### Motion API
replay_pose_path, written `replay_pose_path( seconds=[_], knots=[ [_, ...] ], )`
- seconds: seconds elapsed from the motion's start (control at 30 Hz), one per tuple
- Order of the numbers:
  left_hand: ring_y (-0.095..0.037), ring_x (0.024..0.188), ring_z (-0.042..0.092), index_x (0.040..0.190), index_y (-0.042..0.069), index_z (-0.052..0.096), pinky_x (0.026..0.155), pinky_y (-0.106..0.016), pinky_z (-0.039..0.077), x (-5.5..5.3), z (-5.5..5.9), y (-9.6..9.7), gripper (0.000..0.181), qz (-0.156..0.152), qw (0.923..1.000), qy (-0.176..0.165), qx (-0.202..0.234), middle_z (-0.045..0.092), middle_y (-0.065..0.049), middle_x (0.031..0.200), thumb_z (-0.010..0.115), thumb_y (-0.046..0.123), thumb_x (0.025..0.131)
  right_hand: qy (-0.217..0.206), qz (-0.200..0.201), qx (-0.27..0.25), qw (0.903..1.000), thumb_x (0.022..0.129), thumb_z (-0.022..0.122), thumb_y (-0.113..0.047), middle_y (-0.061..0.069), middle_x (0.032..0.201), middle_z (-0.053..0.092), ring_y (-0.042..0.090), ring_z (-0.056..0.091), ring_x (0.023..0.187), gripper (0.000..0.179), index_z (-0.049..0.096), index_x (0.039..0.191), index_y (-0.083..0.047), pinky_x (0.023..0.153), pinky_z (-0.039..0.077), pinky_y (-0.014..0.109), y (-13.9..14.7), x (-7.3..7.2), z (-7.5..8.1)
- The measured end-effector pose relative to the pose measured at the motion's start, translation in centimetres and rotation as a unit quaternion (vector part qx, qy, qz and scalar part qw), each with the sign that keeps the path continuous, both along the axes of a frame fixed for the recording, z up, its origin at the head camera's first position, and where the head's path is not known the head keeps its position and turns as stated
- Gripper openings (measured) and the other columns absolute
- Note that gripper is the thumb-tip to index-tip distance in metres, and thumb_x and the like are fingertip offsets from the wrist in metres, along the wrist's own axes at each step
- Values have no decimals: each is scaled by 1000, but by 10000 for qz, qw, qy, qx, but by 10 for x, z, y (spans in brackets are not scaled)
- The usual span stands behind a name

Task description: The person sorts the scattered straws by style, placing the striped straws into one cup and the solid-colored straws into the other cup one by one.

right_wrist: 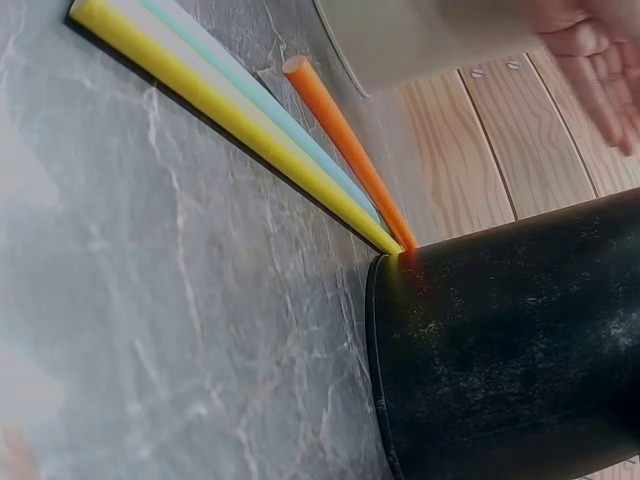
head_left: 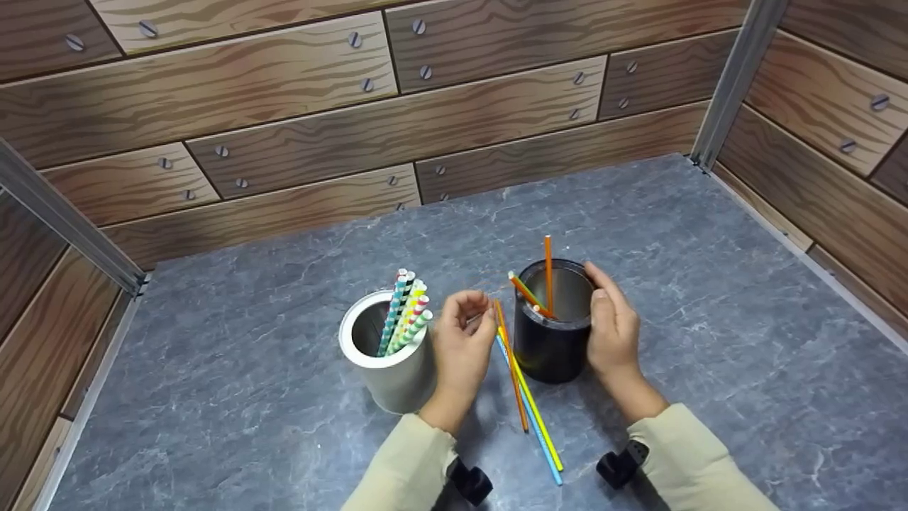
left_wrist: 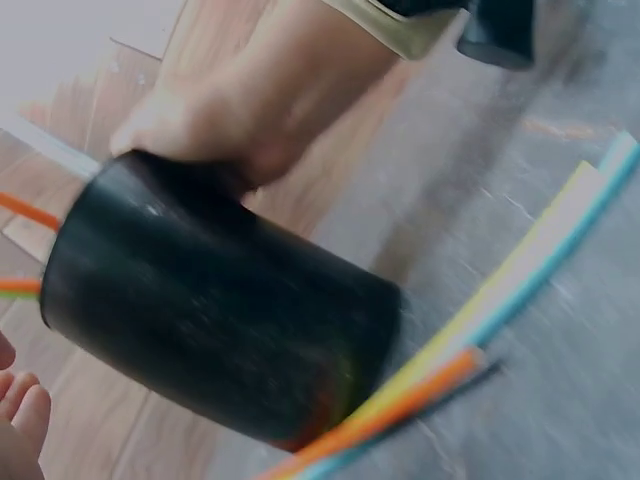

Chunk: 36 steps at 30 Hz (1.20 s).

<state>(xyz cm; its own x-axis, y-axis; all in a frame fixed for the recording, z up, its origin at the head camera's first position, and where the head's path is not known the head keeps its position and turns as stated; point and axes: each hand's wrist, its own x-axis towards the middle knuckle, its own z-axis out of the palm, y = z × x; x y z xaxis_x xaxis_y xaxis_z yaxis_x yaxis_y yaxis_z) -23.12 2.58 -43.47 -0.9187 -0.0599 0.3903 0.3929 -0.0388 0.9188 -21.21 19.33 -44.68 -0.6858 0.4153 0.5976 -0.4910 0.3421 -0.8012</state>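
My right hand point(head_left: 616, 337) grips the right side of a black cylindrical cup point(head_left: 552, 355), its thumb near the rim. Inside that cup stand an upright orange straw point(head_left: 548, 273) and a few more leaning left, one orange and one green. My left hand point(head_left: 461, 337), fingers loosely bent with nothing between them, hovers between the black cup and a white cup point(head_left: 397, 387). Close by its fingertips begins a loose orange straw point(head_left: 518, 397), lying on the table across a yellow straw point(head_left: 530, 399) and a blue straw point(head_left: 550, 461).
Several patterned paper straws point(head_left: 406, 319) lean to the right in the white cup, left of my left hand. The grey marbled table point(head_left: 234, 376) is bounded by wood-print walls point(head_left: 298, 149) at the back and sides.
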Motion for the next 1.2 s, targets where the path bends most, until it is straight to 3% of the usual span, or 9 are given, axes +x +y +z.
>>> replay_pose_path(
  seconds=[0.27,0.47,0.63,1.2],
  knots=[
    [-25,83,64,90,-5,58,75,-26,56,-2,-31,-3,18,131,9969,-220,-739,64,-20,88,60,-10,74,-66,-54,-38,10000,94,36,1,25,123,56,-6,47,113,35,55,122,10,97,37,11,1,0,-1],
    [-16,74,64,85,0,60,67,-21,54,-5,-44,-5,15,359,9862,-688,-1463,66,-10,81,62,-6,70,-186,-80,22,9998,94,36,-2,21,125,56,-6,47,114,36,55,123,8,98,37,11,1,0,-1],
    [-14,72,63,89,-1,61,66,-22,53,-6,-49,-2,19,464,9764,-1000,-1855,66,-7,81,61,-3,69,-150,-105,59,9998,94,36,-2,21,124,56,-5,47,114,35,55,123,7,98,37,12,2,0,-1],
    [-12,69,62,89,-2,62,62,-20,52,-5,-56,6,27,418,9662,-1413,-2117,65,-7,79,60,-6,62,69,-72,-3,9999,93,37,1,24,123,56,-5,48,114,34,55,121,10,98,37,12,-2,0,0]
  ],
)
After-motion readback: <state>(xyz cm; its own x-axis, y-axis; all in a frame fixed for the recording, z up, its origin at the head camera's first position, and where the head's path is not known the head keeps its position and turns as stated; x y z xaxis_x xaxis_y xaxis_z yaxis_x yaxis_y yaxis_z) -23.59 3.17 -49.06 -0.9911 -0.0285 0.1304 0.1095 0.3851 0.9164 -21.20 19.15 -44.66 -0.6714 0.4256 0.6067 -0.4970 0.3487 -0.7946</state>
